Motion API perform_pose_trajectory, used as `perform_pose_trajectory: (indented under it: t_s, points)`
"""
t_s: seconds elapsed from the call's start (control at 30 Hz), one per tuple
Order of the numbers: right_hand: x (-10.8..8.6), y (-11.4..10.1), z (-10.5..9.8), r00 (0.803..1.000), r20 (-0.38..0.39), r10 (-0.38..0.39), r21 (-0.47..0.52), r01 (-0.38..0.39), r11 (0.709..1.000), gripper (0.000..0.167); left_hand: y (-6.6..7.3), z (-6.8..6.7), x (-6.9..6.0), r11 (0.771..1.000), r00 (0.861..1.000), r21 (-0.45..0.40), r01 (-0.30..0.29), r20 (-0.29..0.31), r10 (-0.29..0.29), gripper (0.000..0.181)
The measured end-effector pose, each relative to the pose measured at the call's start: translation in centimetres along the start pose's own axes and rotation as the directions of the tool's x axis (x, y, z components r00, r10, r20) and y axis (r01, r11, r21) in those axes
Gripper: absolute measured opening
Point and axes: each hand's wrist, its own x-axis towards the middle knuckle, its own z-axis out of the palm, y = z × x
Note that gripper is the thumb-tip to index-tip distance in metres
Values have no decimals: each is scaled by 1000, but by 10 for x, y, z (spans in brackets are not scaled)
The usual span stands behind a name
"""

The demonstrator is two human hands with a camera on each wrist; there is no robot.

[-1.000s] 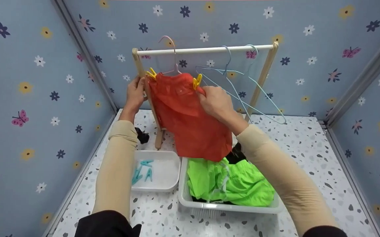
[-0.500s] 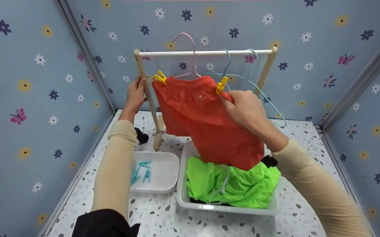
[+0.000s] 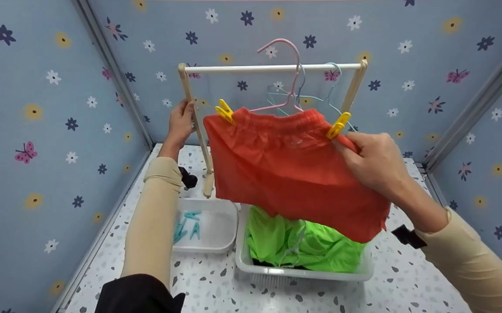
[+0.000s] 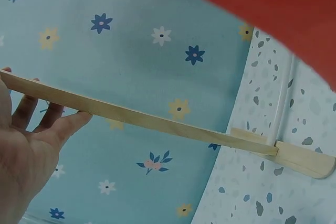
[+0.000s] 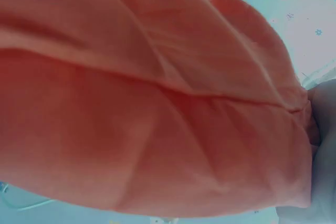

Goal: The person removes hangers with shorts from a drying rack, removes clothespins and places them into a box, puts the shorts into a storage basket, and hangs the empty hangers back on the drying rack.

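Note:
Red shorts (image 3: 286, 169) hang from a pink hanger (image 3: 292, 93), fixed by two yellow clothespins (image 3: 339, 125) at the waistband. My right hand (image 3: 375, 158) grips the shorts' right upper corner beside one clothespin; in the right wrist view the red cloth (image 5: 157, 129) fills most of the frame. The hanger's hook stands in front of the rack's white bar (image 3: 233, 68), rising above it. My left hand (image 3: 181, 124) holds the left wooden post (image 3: 201, 134) of the rack. In the left wrist view, the fingers of that hand (image 4: 31, 150) lie around the post (image 4: 142, 119).
Two bluish hangers (image 3: 333, 82) hang on the bar's right part. Below stands a white tray (image 3: 216, 248) with several teal clothespins (image 3: 195, 230). Beside it, a white basket (image 3: 303, 274) contains bright green clothing (image 3: 320, 248). Flower-patterned walls (image 3: 33, 174) enclose the speckled floor.
My right hand has moved right and nearer, bringing the red shorts and pink hanger along. The shorts now spread wider, facing the head camera. My left hand stays on the post.

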Motion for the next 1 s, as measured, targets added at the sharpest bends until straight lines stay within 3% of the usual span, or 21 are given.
perform_pose_trajectory:
  t_s: [0.27, 0.47, 0.57, 0.67, 0.83, 0.9, 1.0]
  points:
    - [-31, 17, -14, 996, -70, -50, 31, 53, 998, 18, 11, 1, 0, 1000, 1000, -4, -13, 14, 13, 47]
    - [-49, 27, -13, 990, -96, -99, 74, 106, 992, 12, 1, -2, 1, 1000, 1000, -25, 0, 20, 0, 48]
    - [-55, 32, -11, 986, -105, -125, 111, 137, 984, 9, -9, -6, 2, 1000, 1000, 25, 6, 5, -6, 50]
    - [-59, 38, -9, 986, -107, -132, 153, 147, 977, 7, -16, -11, 3, 992, 998, 129, 8, -57, -1, 52]
    - [-66, 46, -9, 983, -119, -136, 193, 158, 968, 8, -6, -18, -10, 971, 981, 234, -48, -173, 90, 42]
    - [-67, 48, -9, 980, -132, -151, 200, 175, 964, 7, 2, -19, -21, 964, 972, 243, -104, -180, 150, 37]
    - [-68, 50, -8, 974, -147, -169, 195, 197, 961, 8, 15, -21, -44, 952, 965, 237, -192, -131, 227, 32]
